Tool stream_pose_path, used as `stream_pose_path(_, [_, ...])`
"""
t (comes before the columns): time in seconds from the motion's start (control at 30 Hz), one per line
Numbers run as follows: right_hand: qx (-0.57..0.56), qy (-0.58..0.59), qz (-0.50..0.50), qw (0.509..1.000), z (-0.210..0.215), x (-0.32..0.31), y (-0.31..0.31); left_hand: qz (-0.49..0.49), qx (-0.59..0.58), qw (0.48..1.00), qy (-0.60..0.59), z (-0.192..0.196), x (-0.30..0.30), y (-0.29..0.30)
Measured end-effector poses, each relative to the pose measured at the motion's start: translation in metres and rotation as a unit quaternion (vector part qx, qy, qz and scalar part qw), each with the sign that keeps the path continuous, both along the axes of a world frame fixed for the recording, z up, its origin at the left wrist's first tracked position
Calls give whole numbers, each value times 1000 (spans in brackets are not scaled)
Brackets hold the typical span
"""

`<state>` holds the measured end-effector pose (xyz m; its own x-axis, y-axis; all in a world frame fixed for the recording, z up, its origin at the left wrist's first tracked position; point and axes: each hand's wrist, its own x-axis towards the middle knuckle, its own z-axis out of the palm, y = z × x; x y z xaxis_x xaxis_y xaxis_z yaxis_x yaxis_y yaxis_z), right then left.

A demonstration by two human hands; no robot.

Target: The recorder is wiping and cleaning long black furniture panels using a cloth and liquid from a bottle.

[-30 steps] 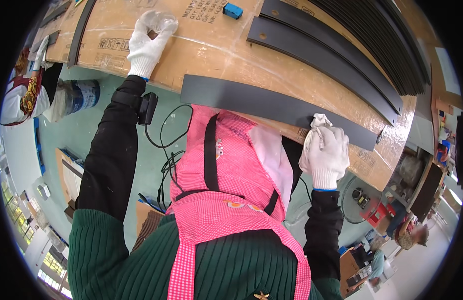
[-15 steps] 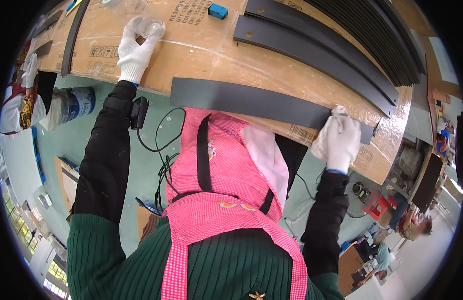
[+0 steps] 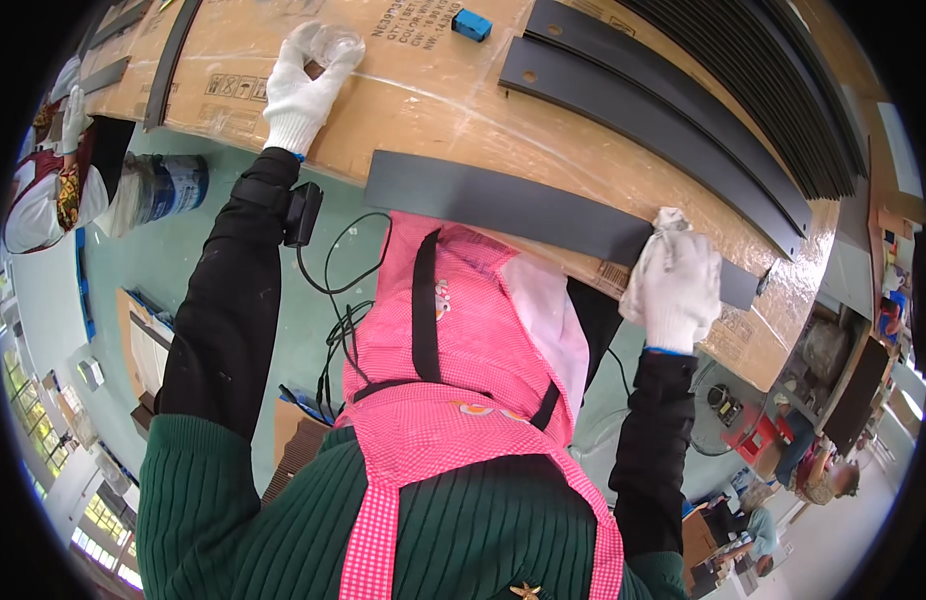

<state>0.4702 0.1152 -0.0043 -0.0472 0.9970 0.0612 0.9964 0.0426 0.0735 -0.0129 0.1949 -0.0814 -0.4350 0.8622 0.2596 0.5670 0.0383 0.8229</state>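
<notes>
A long dark grey board lies along the near edge of the cardboard-covered table. My right hand, in a white knitted glove, is closed on a bunched white cloth and rests on the board towards its right end. Farther off at the left, my gloved left hand curls its thumb and fingers round a clear, rounded plastic container. The full shape of that container is hard to make out.
Two dark boards with end holes lie beyond the near one, beside a stack of dark strips. A small blue block sits at the far side. Another person's gloved hand shows at far left. A bucket stands below.
The whole view has shifted slightly, putting the table farther right. My right hand with the cloth has slid a little left along the board. My left hand keeps its hold.
</notes>
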Motion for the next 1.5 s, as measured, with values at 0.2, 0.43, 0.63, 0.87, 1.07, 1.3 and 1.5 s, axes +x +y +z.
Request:
stream_pose_path(0.2, [-36, -20, 19, 999, 1, -5, -10, 1, 26, 999, 39, -7, -9, 3])
stream_pose_path(0.43, [-22, -12, -23, 999, 4, 8, 8, 0, 24, 1000, -4, -7, -4, 2])
stream_pose_path(0.63, [-8, 5, -22, 1000, -7, -15, -12, 6, 15, 1000, -19, -6, -2, -1])
stream_pose_path(0.87, [-56, 12, -66, 996, -7, -25, 12, 13, 13, 1000, 5, 0, -5, -3])
stream_pose_path(1.07, [-27, 215, 286, 933, -19, -224, 6, 4, -23, 999, 43, 10, 19, -1])
stream_pose_path(1.3, [12, 222, 231, 947, -25, -144, 0, 2, 11, 999, 49, 7, -10, -13])
stream_pose_path(1.5, [109, 47, -266, 957, -20, 159, 4, -4, -10, 1000, 2, -5, -10, 10])
